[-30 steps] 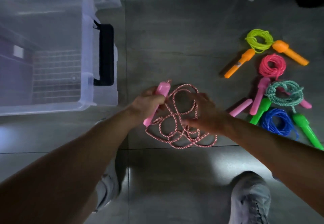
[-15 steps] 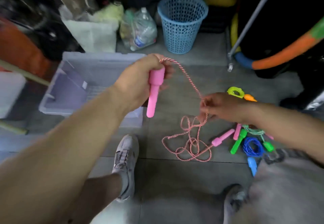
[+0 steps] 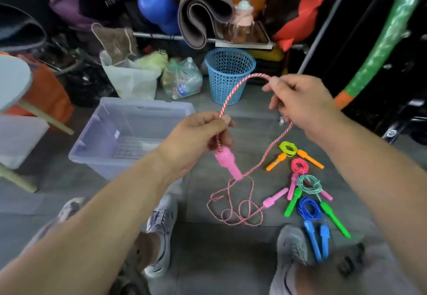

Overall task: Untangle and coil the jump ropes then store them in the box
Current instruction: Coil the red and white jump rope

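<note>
- While your left hand is closed in a pinch on the pink-and-white rope just above its pink handle, that handle dangles free below your fingers, towards 5 o'clock.
- Your right hand, up at 2 o'clock from the left, is also closed on the cord, and a short arch of rope stands between the two hands.
- From your right hand the cord drops to 7 o'clock into a loose tangle on the floor, where the second handle lies at the tangle's 2 o'clock edge.
- Expect the rope to be light and limp. It is a twisted cord that holds no shape and will likely kink or twist on itself as you draw it up.
- The braid probably grips well, so a finger pinch should be enough. The smooth plastic handles look like the heavier, slipperier parts and may swing.
- Take hold at the handle itself to anchor the coil, then feed the cord through your right fingers, letting the loops on the floor fall open rather than yanking them tight.
- The box sits open at 9 o'clock of your left hand and looks bare inside.
- Four coiled ropes wait on the floor at 4 o'clock, well apart from the box.
</note>
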A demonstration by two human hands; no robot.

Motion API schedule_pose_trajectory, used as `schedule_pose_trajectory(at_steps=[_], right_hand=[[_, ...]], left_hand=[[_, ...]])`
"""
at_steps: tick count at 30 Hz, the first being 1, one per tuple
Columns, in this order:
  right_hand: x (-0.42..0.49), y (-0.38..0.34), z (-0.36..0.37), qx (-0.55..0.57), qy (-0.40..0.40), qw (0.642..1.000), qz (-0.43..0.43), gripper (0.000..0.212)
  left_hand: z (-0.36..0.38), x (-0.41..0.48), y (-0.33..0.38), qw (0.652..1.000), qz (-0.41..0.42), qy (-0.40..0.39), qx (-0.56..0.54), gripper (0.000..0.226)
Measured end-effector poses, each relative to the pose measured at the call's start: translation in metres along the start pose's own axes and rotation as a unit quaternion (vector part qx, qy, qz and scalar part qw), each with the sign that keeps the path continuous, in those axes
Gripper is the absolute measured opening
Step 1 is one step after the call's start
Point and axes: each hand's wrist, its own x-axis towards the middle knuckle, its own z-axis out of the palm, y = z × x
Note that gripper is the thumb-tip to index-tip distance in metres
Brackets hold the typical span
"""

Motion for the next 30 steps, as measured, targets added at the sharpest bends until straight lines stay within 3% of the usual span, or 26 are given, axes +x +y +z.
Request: schedule_pose_trajectory(at_steps=[2, 5, 10, 12, 14, 18, 20, 23, 27, 30], right_hand=[[-0.008, 0.023, 0.004, -0.084, -0.04, 0.996, 0.015, 0.031], [-0.019, 0.056, 0.013, -0.111, -0.1, 0.987, 0.055, 0.03], [-0.023, 0.081, 0.005, -0.021, -0.195, 0.975, 0.103, 0.024], [-0.018, 0.087, -0.002, 0.019, -0.183, 0.975, 0.127, 0.023], [-0.014, 0.094, -0.004, -0.024, -0.177, 0.975, 0.13, 0.019], [-0.017, 0.09, 0.001, -0.224, -0.227, 0.948, 0.013, 0.016], [-0.023, 0.072, 0.005, -0.228, -0.274, 0.934, -0.026, 0.014], [-0.033, 0.047, 0.004, -0.177, -0.335, 0.926, -0.007, 0.011], [-0.03, 0.044, -0.008, -0.141, -0.293, 0.946, -0.021, 0.027], [-0.02, 0.05, -0.018, -0.176, -0.211, 0.958, -0.086, 0.022]], left_hand=[[0.006, 0.006, 0.002, 0.999, -0.011, 0.01, -0.032, 0.025], [0.009, 0.017, 0.003, 0.997, -0.04, 0.008, -0.061, 0.03], [0.001, 0.038, 0.013, 0.961, -0.035, 0.005, -0.276, 0.02], [-0.01, 0.044, 0.017, 0.934, -0.023, 0.021, -0.355, 0.018], [-0.016, 0.047, 0.017, 0.923, -0.028, 0.036, -0.381, 0.021], [-0.004, 0.051, 0.007, 0.963, -0.06, 0.05, -0.26, 0.027], [0.007, 0.055, 0.0, 0.975, -0.061, 0.047, -0.206, 0.026], [0.018, 0.059, -0.013, 0.984, -0.056, 0.043, -0.163, 0.02], [0.024, 0.059, -0.026, 0.99, -0.101, 0.011, -0.095, 0.012], [0.028, 0.058, -0.033, 0.987, -0.141, -0.04, -0.065, 0.01]])
